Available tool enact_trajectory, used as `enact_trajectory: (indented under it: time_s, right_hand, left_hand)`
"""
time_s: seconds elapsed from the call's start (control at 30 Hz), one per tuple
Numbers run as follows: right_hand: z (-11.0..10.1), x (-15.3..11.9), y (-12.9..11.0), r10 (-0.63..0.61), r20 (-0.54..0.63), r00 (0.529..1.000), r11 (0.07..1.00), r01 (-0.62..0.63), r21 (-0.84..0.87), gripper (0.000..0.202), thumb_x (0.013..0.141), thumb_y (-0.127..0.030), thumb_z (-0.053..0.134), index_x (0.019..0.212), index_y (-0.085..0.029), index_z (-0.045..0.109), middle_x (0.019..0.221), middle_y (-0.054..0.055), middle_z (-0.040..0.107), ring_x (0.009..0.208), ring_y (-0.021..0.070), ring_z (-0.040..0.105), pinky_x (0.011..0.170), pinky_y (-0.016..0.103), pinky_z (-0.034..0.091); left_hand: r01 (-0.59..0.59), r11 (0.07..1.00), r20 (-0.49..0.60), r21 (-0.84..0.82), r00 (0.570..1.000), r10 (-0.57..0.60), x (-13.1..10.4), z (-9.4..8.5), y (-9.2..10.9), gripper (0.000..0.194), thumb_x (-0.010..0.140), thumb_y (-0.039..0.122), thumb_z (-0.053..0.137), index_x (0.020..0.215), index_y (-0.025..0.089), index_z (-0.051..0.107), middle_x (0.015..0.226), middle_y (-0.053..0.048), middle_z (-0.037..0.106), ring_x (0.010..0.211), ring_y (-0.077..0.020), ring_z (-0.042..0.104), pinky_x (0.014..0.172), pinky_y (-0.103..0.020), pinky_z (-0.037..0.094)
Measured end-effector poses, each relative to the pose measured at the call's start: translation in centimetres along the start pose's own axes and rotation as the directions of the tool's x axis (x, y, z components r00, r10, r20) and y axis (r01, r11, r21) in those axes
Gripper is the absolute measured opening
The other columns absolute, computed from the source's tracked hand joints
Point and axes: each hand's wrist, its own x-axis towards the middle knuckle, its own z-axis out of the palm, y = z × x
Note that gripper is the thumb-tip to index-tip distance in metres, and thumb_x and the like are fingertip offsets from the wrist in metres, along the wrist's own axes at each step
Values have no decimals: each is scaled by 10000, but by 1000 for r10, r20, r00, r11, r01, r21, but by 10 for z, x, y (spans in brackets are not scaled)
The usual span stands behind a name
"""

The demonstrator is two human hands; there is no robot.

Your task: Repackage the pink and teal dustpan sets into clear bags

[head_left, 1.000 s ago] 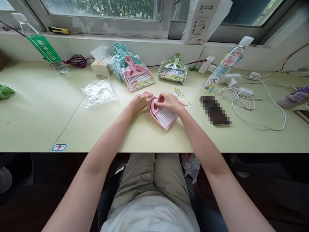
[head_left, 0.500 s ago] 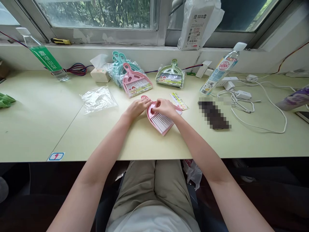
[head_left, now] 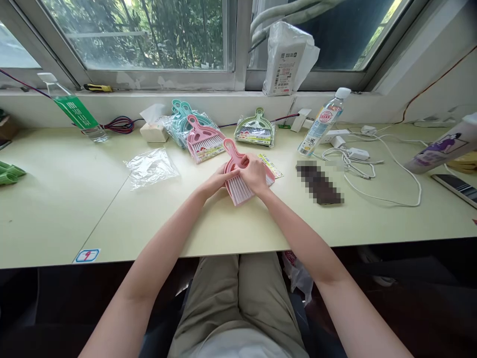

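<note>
A small pink dustpan-and-brush set is tilted up off the table in front of me, its pink handle pointing away and the white bristles of the hand brush (head_left: 239,192) facing me. Part of the pink dustpan (head_left: 270,176) shows past my right hand. My left hand (head_left: 218,181) grips the set's left side, thumb on top and fingers underneath. Closed fingers of my right hand (head_left: 254,174) hold the brush at its upper middle; the fingertips are partly hidden. A printed label card (head_left: 271,165) lies just behind the right hand.
Packed pink (head_left: 204,139) and green (head_left: 256,128) dustpan sets lie at the back, with teal ones beside. A crumpled plastic bag (head_left: 152,168) is left of my hands. Rightward are a pixelated dark object (head_left: 319,183), a leaning bottle (head_left: 323,123) and white cables (head_left: 387,201).
The pink set has been raised off the table and turned, its handle now standing up. My left hand moved from the handle end to the side. The camera view tipped upward.
</note>
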Motion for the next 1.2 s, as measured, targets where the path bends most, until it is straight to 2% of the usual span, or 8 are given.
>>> enact_trajectory:
  time_s: [0.13, 0.23, 0.37, 0.53, 0.67, 0.87, 1.03, 1.2]
  right_hand:
    - [-1, 8, 9, -15, 132, 991, 975, -15, 223, 129, 848, -317, 591, 862, -193, 624, 896, 55, 716, 784, 173, 673, 769, 299, 526]
    - [-9, 16, 23, 64, 6, 998, 955, -63, 289, 240, 925, -314, 449, 1031, -176, 616, 971, 77, 712, 732, 157, 679, 723, 290, 536]
    - [-16, 29, 58, 134, -226, 965, 989, -116, 94, 262, 890, -175, 426, 1041, -135, 636, 1176, 159, 648, 1070, 190, 638, 974, 309, 472]
    - [-8, 34, 89, 235, 3, 972, 955, -230, -185, 336, 838, -187, 569, 1162, -138, 643, 1256, 177, 630, 1245, 279, 530, 1075, 443, 384]
    - [-6, 33, 84, 225, 83, 971, 958, -205, -200, 312, 799, -118, 617, 1098, -174, 685, 1167, 137, 654, 1136, 246, 593, 949, 351, 465]
    - [-13, 27, 67, 289, 174, 941, 948, -256, -190, 621, 711, -156, 759, 1300, -198, 569, 1324, 160, 513, 1171, 244, 588, 882, 306, 497]
    - [-16, 25, 64, 287, 252, 924, 952, -247, -179, 687, 714, -136, 751, 1352, -165, 498, 1174, 135, 658, 1192, 249, 593, 923, 310, 483]
    - [-14, 30, 62, 262, 207, 943, 964, -264, -18, 464, 697, -129, 740, 1145, -185, 632, 1015, 80, 737, 1013, 232, 677, 865, 332, 508]
  left_hand:
    - [5, 999, -21, -54, 1000, -6, -1, -11, -2, 663, 754, 453, 778, 1339, 204, 590, 1315, -124, 662, 1196, -317, 635, 946, -374, 535]
    - [-47, 997, -180, -54, 983, 36, 3, -26, -1, 667, 700, 404, 815, 1297, 186, 613, 1282, -129, 676, 1157, -297, 657, 987, -408, 527]
    - [-154, 985, -378, -72, 918, 116, 5, -44, 1, 666, 654, 320, 834, 1264, 181, 608, 1264, -118, 672, 1147, -253, 658, 979, -366, 543]
    - [-74, 993, -504, -89, 864, 19, 1, -56, 1, 644, 664, 343, 830, 1247, 221, 584, 1227, -99, 680, 1031, -241, 696, 811, -343, 603]
    - [-112, 988, -477, -103, 877, 50, 1, -56, 0, 620, 627, 320, 859, 1185, 214, 611, 1211, -94, 693, 1078, -252, 683, 870, -357, 596]
    - [-85, 983, -554, -164, 832, -21, 4, -54, 1, 570, 545, 166, 818, 1086, 175, 637, 1094, -92, 721, 1062, -276, 688, 922, -412, 590]
    - [-115, 973, -571, -202, 821, -22, 6, -54, -1, 453, 636, 204, 728, 1079, 182, 639, 1074, -79, 723, 1056, -267, 697, 896, -396, 609]
    - [-114, 950, -571, -292, 817, -77, 6, -53, -2, 285, 712, 219, 662, 991, 163, 663, 992, -68, 734, 1011, -228, 706, 857, -320, 614]
